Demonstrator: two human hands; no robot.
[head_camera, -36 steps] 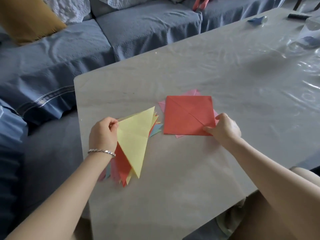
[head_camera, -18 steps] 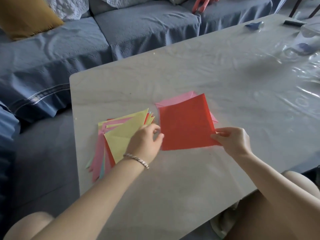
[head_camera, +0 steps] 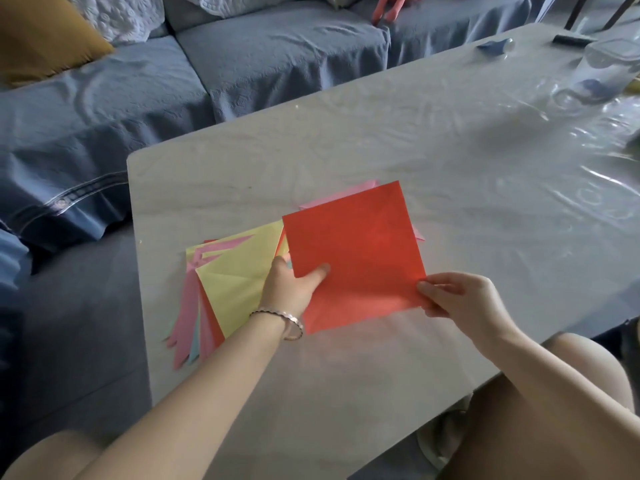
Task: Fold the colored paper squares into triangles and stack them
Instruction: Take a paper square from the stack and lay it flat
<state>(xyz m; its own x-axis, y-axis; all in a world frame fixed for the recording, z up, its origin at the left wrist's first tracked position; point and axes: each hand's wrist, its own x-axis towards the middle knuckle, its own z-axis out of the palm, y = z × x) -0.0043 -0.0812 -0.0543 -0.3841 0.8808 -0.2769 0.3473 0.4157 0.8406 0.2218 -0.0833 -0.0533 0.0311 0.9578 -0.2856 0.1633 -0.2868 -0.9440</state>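
A red paper square (head_camera: 356, 258) is lifted off the table, held flat between both hands. My left hand (head_camera: 294, 285) pinches its left edge, thumb on top. My right hand (head_camera: 453, 299) pinches its near right corner. Left of it, a fanned stack of folded triangles (head_camera: 228, 282) lies on the table with a yellow one on top and pink, red and light blue ones under it. A pink paper square (head_camera: 339, 197) peeks out behind the red sheet, mostly hidden.
The pale table (head_camera: 381, 150) carries a clear plastic cover. A clear container (head_camera: 606, 71), a small blue item (head_camera: 491, 46) and a dark object (head_camera: 568, 39) sit at its far right. A blue sofa (head_camera: 242, 60) runs along the left and back.
My left hand let go of the triangle stack, which now lies on the table, and moved right onto the red square. The red square came up off the pink one.
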